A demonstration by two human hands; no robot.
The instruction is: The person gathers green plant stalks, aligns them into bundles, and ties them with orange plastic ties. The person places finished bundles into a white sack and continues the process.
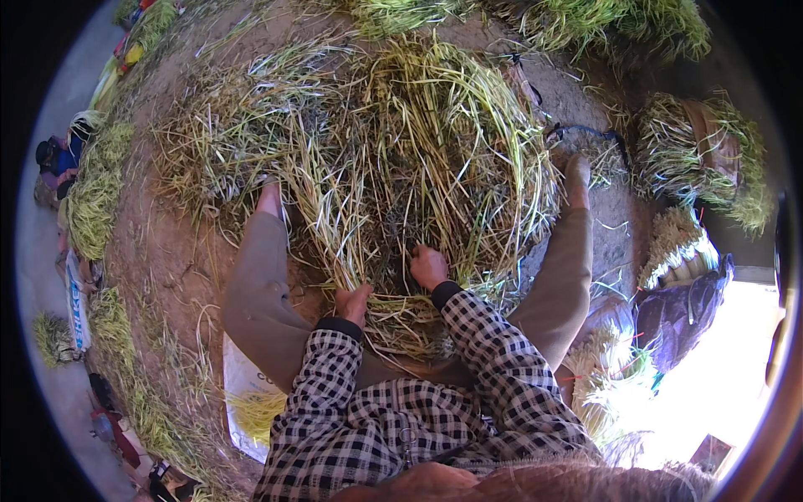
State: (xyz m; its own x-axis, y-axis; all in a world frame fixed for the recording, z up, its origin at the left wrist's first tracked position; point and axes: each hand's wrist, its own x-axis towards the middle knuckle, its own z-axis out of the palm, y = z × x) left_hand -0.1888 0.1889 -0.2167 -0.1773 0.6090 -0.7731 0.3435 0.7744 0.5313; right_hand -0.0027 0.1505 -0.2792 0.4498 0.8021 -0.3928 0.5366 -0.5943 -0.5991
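Long yellow-green grass stalks (439, 138) lie in a wide, loose heap between my outstretched legs. My left hand (353, 304) is closed around the near ends of a bunch of stalks (323, 226), which fans out away from me toward the left of the heap. To its right, my right hand (430, 268) is curled with its knuckles up, low against the heap's near side. Whether stalks are inside its fingers is hidden. Shorter straw (408, 329) lies close to my lap, below both hands.
Tied grass bundles (677, 147) and pale cut bundles (677, 248) stand at the right, by a dark plastic sheet (680, 314). More green grass (94, 194) lines the left wall. A white printed sack (248, 376) lies beside my left thigh on the earthen floor (169, 263).
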